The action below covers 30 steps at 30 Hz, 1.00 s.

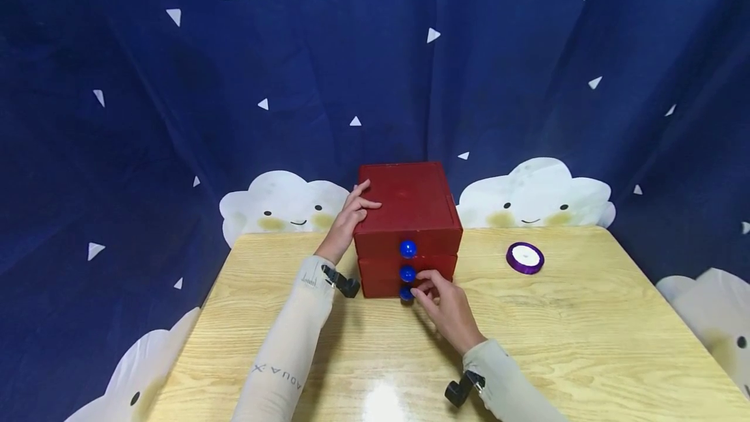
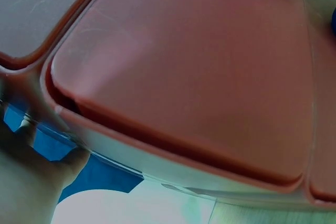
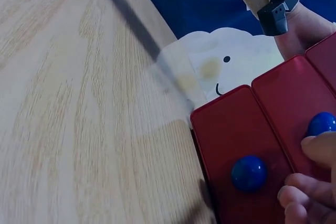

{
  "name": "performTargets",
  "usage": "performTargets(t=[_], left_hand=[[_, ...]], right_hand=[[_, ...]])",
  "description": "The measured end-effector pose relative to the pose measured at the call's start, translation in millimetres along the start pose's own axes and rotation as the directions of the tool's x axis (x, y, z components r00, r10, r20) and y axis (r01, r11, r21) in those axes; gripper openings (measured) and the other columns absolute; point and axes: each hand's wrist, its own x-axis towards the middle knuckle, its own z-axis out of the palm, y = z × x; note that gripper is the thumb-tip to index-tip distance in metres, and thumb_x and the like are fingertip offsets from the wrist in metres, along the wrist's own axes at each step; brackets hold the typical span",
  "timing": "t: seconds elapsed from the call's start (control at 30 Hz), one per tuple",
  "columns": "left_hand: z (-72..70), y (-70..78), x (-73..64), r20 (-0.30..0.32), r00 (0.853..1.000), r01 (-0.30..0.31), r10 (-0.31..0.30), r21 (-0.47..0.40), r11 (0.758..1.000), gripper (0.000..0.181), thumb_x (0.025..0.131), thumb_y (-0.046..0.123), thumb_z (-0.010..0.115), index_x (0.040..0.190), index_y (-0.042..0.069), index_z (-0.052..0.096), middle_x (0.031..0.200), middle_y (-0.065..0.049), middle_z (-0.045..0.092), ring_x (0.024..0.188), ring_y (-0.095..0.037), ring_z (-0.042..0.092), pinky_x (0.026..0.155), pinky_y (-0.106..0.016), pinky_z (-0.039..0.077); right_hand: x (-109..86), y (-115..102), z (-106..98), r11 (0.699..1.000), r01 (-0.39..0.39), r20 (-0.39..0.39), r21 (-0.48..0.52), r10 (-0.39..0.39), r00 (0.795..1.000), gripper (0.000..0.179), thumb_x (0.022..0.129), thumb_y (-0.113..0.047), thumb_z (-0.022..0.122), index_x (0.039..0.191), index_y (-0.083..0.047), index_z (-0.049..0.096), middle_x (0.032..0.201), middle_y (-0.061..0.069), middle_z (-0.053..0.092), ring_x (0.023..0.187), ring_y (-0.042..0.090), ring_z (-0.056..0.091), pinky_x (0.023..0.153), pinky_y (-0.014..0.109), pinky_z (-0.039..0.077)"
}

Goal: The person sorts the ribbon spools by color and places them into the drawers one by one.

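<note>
Navy curtain (image 1: 387, 51) with smiling white clouds (image 1: 536, 181), pale wooden table (image 1: 586, 344), bright glare (image 1: 383, 402).

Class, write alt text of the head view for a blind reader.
A person's left hand rests on the top left edge of a red drawer unit; the right hand is at the lower two of its three blue knobs. A purple spool lies to the right on the wooden table, before a blue curtain.
</note>
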Motion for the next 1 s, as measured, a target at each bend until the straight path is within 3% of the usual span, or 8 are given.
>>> performTargets(t=[0.17,0.47,0.7,1.0], left_hand=[[0.6,-0.6,0.6,-0.002,1.000,-0.008,0.008,-0.001,1.000,0.037,0.095,0.003,0.036,0.121,-0.008,0.060,0.159,-0.012,0.020,0.148,-0.020,-0.003,0.116,-0.051,-0.001],[-1.0,0.8,1.3,-0.001,1.000,-0.006,0.006,-0.002,1.000,0.037,0.095,0.002,0.036,0.121,-0.008,0.060,0.159,-0.013,0.020,0.148,-0.020,-0.003,0.116,-0.049,-0.001],[-1.1,-1.0,0.1,-0.001,1.000,0.004,-0.004,-0.002,1.000,0.037,0.095,0.003,0.036,0.121,-0.008,0.060,0.159,-0.012,0.020,0.148,-0.019,-0.003,0.116,-0.049,-0.001],[-0.1,0.5,-0.7,0.004,1.000,-0.016,0.016,-0.002,1.000,0.036,0.095,0.003,0.036,0.121,-0.008,0.060,0.159,-0.014,0.019,0.148,-0.020,-0.003,0.116,-0.051,-0.001]], right_hand=[[-1.6,5,1,1.000,0.011,0.007,-0.018,-0.011,1.000,0.022,0.085,-0.015,0.074,0.105,-0.014,0.065,0.086,-0.009,0.068,0.074,0.005,0.061,0.066,0.026,0.053],[-1.6,11,13,0.997,-0.044,0.124,-0.066,0.052,0.991,0.023,0.086,-0.021,0.073,0.108,-0.018,0.067,0.092,-0.007,0.069,0.079,0.005,0.062,0.071,0.026,0.052],[-1.7,15,19,0.990,-0.004,0.145,-0.139,0.024,0.989,0.026,0.084,-0.021,0.075,0.108,-0.023,0.067,0.088,-0.010,0.068,0.077,0.005,0.061,0.069,0.029,0.050],[-1.8,13,21,0.988,0.027,0.140,-0.154,-0.006,0.990,0.026,0.084,-0.019,0.075,0.108,-0.023,0.067,0.087,-0.010,0.069,0.076,0.006,0.061,0.068,0.029,0.049]])
